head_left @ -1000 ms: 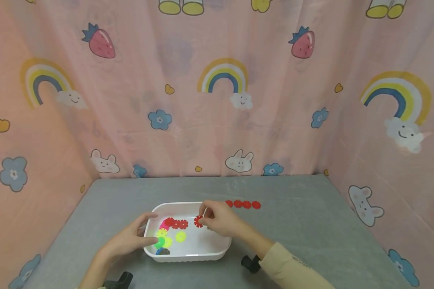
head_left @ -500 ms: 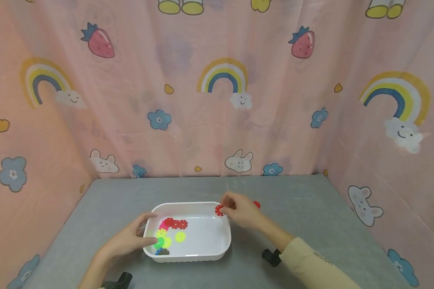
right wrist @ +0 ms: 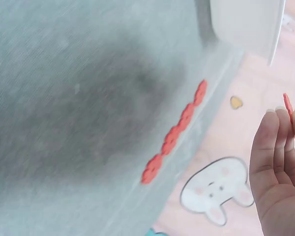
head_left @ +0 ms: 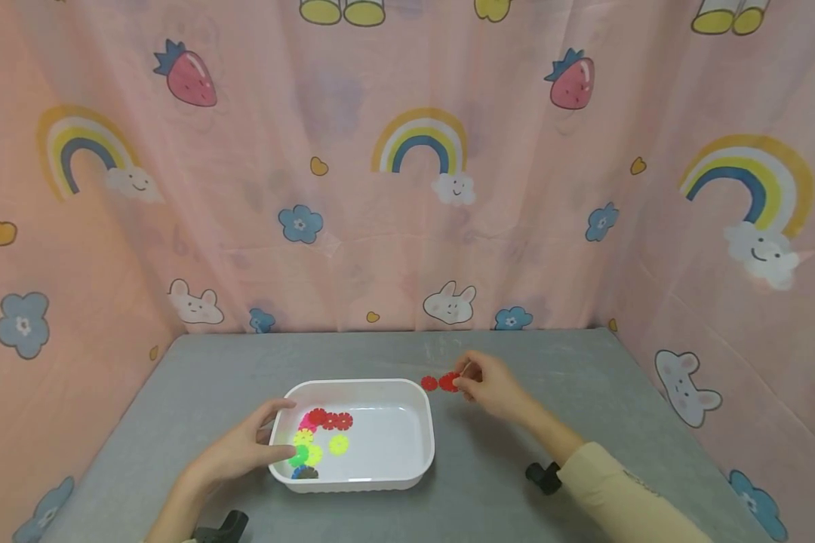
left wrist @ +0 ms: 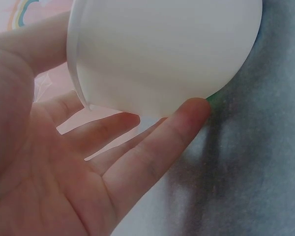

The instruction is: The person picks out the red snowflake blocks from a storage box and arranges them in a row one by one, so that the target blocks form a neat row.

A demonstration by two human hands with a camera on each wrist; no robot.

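My right hand pinches a red snowflake disc between thumb and fingertips, seen edge-on in the right wrist view. It is above a straight row of red snowflake discs on the table; in the head view the hand hides part of this row. My left hand holds the left end of a white tray, its fingers spread about the end wall in the left wrist view. Inside the tray's left half lie red discs, a pink disc, yellow discs, a green disc and dark blue ones.
The grey table extends around the tray and to the right. A pink printed curtain borders its back and sides. Black wrist-worn devices, such as the one on the right, sit by both wrists.
My right hand has carried the red snowflake disc from over the tray, up and right past its rim, to the red row. The left hand and tray have stayed in place.
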